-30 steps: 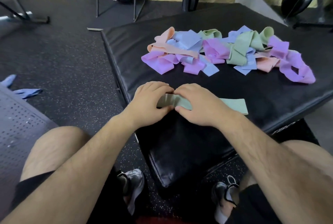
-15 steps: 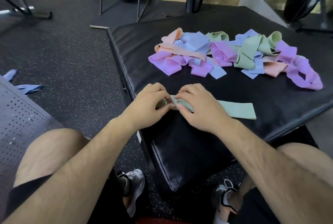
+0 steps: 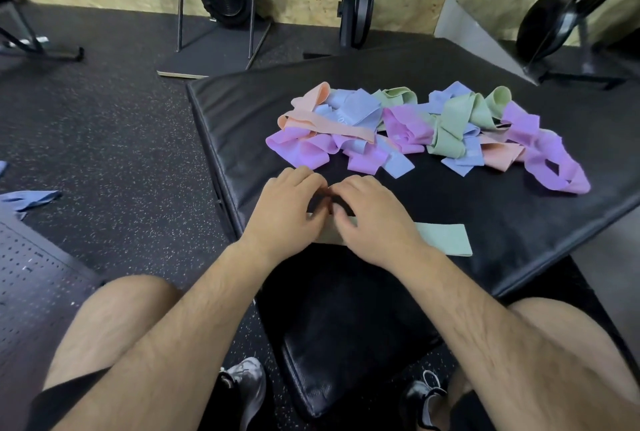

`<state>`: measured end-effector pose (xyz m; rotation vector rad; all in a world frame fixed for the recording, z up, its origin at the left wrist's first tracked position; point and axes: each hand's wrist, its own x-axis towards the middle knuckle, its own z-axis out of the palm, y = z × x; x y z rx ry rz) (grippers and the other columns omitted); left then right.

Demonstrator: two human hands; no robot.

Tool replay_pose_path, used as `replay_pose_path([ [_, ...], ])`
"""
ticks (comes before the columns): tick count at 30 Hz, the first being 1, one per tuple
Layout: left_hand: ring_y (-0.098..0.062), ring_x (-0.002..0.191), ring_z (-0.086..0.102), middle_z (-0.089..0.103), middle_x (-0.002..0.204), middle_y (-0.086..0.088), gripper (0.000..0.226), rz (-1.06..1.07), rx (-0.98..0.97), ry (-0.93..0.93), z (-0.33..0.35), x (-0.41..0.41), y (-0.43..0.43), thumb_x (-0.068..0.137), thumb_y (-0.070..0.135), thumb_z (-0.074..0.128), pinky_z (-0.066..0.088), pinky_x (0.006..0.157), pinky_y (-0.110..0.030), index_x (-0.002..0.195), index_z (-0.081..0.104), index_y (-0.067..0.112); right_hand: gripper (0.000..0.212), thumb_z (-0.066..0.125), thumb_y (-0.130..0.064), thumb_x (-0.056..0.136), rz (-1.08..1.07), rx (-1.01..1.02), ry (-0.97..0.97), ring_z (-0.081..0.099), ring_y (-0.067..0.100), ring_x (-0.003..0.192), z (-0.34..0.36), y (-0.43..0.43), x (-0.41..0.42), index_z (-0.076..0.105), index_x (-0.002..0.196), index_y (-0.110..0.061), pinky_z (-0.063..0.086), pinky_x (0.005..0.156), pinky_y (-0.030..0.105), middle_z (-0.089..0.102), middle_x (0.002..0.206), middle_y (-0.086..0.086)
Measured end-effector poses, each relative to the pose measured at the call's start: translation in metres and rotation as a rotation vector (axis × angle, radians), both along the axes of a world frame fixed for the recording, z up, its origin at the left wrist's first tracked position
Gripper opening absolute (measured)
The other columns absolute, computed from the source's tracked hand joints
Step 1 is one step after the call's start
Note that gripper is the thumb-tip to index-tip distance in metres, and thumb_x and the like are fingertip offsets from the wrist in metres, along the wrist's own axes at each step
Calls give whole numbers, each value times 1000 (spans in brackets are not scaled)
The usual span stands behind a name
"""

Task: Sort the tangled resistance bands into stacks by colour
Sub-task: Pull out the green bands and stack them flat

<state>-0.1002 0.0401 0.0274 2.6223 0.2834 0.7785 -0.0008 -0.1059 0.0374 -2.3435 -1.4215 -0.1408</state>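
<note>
A flat green band point(image 3: 443, 238) lies on the near part of the black padded box point(image 3: 242, 112). My left hand point(image 3: 289, 214) and my right hand point(image 3: 375, 219) lie side by side over its left half and hide it. Their loosely curved fingers reach past the band's far edge, and the thumbs lie near it. Neither hand plainly grips the band. Behind the hands sits the tangled pile: pink bands point(image 3: 301, 148), blue bands point(image 3: 358, 110), green bands point(image 3: 450, 125) and orange bands point(image 3: 323, 124), with a pink loop point(image 3: 557, 167) at the right end.
A loose blue band point(image 3: 33, 198) lies on the speckled rubber floor at the left, beside a perforated dark panel point(image 3: 31, 278). Weight plates and stands line the wooden back wall. My knees and shoes are at the box's near edge.
Both hands have let go of their pinch on the green band, and their fingers have slid forward past its far edge. The band now lies flatter. The view has tilted up slightly.
</note>
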Motion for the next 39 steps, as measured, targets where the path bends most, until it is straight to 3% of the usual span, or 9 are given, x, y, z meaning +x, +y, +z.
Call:
replay_pose_path([
  [6, -19, 79, 50, 59, 85, 5, 14, -67, -18, -59, 11, 51, -4, 85, 24, 54, 43, 70, -38, 89, 63, 13, 26, 48, -22, 100, -99, 70, 17, 52, 21, 105, 10, -4, 34, 64, 120, -18, 45, 92, 37, 62, 111, -2],
  [11, -21, 86, 55, 62, 91, 5, 21, -82, -79, -58, 16, 93, -11, 87, 31, 49, 46, 76, -38, 95, 62, 15, 29, 51, -17, 99, -178, 139, 60, 54, 25, 111, 18, -5, 63, 65, 125, -12, 45, 96, 37, 63, 120, 3],
  [20, -28, 98, 59, 66, 103, -2, 34, -183, 43, 127, 21, 198, -55, 90, 34, 46, 47, 85, -44, 105, 68, 13, 30, 51, -17, 97, -434, 141, 146, 49, 24, 117, 20, -52, 138, 65, 123, -19, 43, 102, 36, 61, 121, 0],
  [24, -28, 104, 57, 64, 110, -5, 22, -187, 46, 185, 25, 241, -75, 93, 15, 54, 45, 90, -43, 108, 69, 11, 29, 49, -14, 96, -520, 109, 170, 50, 27, 116, 18, -69, 158, 65, 120, -15, 42, 94, 33, 61, 124, 1],
  [29, -27, 119, 49, 57, 132, -2, 31, -178, 189, 231, 31, 278, -85, 97, 18, 52, 40, 97, -38, 126, 63, 14, 24, 48, -13, 96, -560, 127, 212, 48, 27, 113, 15, -81, 170, 63, 115, -13, 44, 85, 35, 60, 123, -3],
  [31, -26, 120, 47, 58, 131, 0, 30, -149, 259, 293, 34, 287, -89, 97, 20, 49, 38, 94, -37, 123, 65, 17, 24, 47, -15, 97, -561, 103, 242, 45, 26, 113, 15, -84, 172, 62, 114, -13, 47, 84, 40, 59, 123, -3],
  [35, -23, 105, 48, 59, 100, 3, 19, -72, 401, 364, 36, 293, -94, 97, 18, 46, 26, 74, -32, 92, 65, 21, 29, 44, -14, 98, -550, 110, 256, 44, 27, 116, 16, -87, 172, 63, 120, -11, 46, 87, 41, 57, 131, -3],
  [39, -23, 107, 48, 60, 109, 2, 24, -104, 319, 247, 31, 282, -97, 104, 26, 43, 27, 77, -31, 107, 65, 20, 34, 53, -9, 96, -517, 172, 249, 46, 28, 121, 24, -93, 172, 62, 128, -12, 39, 103, 42, 59, 132, -1],
])
